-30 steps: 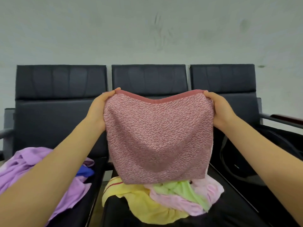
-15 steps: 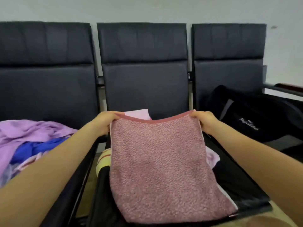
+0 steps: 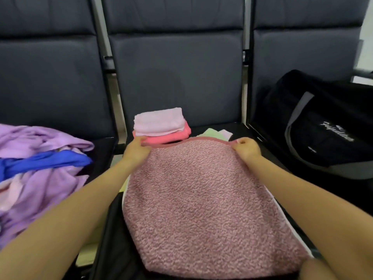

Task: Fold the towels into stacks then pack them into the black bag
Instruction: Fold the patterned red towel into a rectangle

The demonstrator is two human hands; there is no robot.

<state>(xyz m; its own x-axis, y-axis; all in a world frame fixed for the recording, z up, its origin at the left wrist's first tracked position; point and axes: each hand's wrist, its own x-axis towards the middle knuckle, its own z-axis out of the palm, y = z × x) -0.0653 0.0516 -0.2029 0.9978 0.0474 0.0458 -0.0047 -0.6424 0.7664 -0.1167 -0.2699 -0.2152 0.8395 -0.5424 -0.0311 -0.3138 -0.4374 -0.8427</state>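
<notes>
A dusty-pink towel lies spread over the middle seat, covering loose towels beneath it. My left hand pinches its far left corner and my right hand pinches its far right corner. Just behind the towel's far edge stands a small stack: a folded pale pink towel on a folded coral towel. The black bag with grey straps and white lettering sits on the right seat.
A heap of lilac cloth with a blue towel across it fills the left seat. Light green and pale cloth peeks out behind the pink towel. Dark chair backs rise behind everything.
The pink towel, held up in the air a second ago, has come down flat onto the middle seat. The view has tipped down, and the folded stack now shows.
</notes>
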